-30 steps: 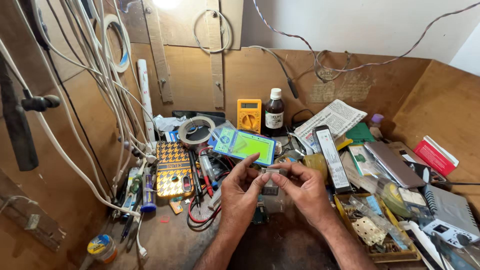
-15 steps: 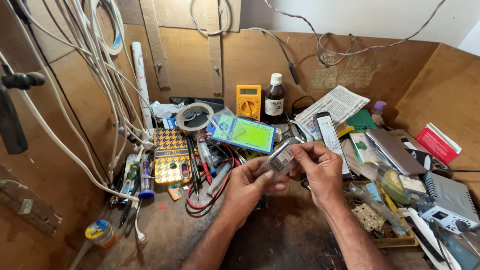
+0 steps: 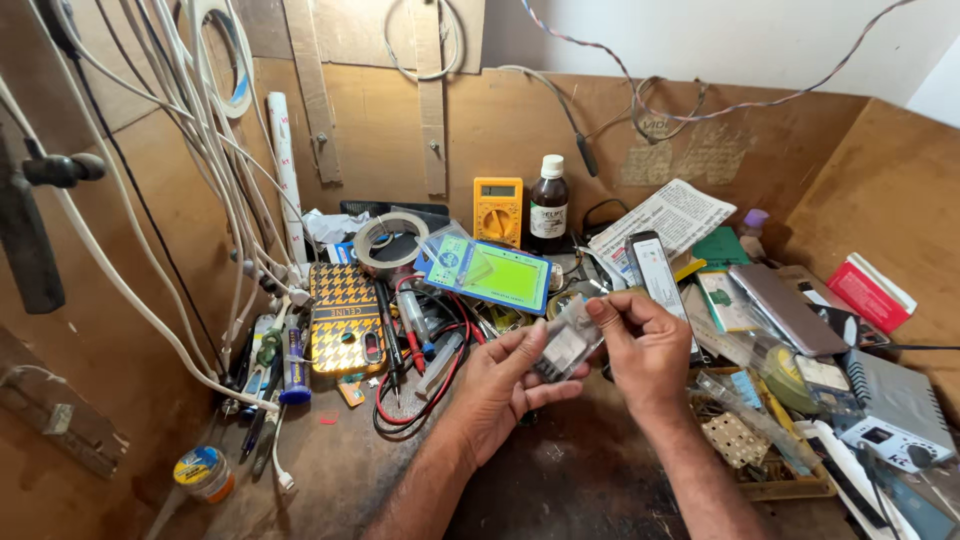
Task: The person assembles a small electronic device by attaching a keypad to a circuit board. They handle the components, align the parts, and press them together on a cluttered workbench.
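Reaching in from below, forearms converging; left hand (image 3: 505, 380) cupping palm-up, fingers curling, right hand (image 3: 645, 345) arching over, fingertips (image 3: 597, 308) pinching beside left thumb.

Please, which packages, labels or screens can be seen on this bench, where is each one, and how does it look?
Clear packet: small, transparent, held between left hand and right hand.
Multimeter: yellow-orange, grey screen, upright against back wall.
Bottle: dark, white cap, pale label, beside multimeter.
Green card: flat, blue-edged package, behind the hands.
Red box: red and white, far right.
Phone case: yellow-black checked, left of centre.
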